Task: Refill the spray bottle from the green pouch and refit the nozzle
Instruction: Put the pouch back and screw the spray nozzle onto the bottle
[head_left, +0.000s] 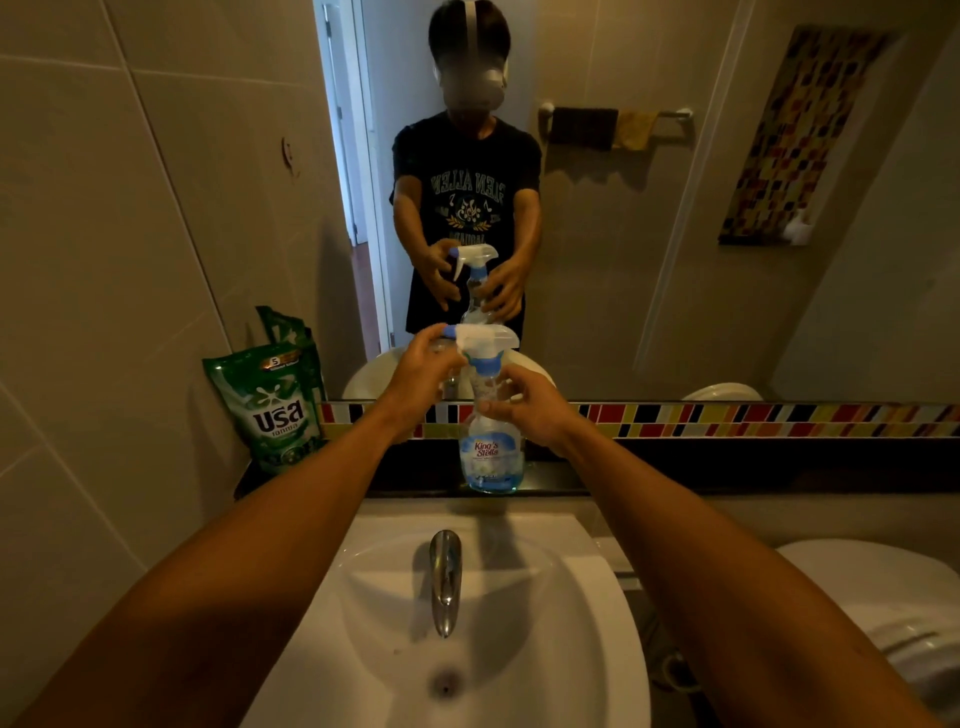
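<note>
A clear spray bottle (489, 457) with a blue label stands upright on the dark ledge behind the sink, a little blue liquid at its bottom. Its white and blue nozzle (485, 345) sits on the neck. My left hand (421, 371) grips the nozzle head from the left. My right hand (535, 408) holds the bottle's upper body from the right. The green pouch (270, 400) leans upright against the wall at the ledge's left end, apart from both hands.
A white sink (545, 597) with a chrome tap (445, 577) lies directly below the bottle. The mirror (623, 234) rises behind the ledge (727, 467) above a strip of coloured tiles. A white toilet lid (883, 597) is at the lower right.
</note>
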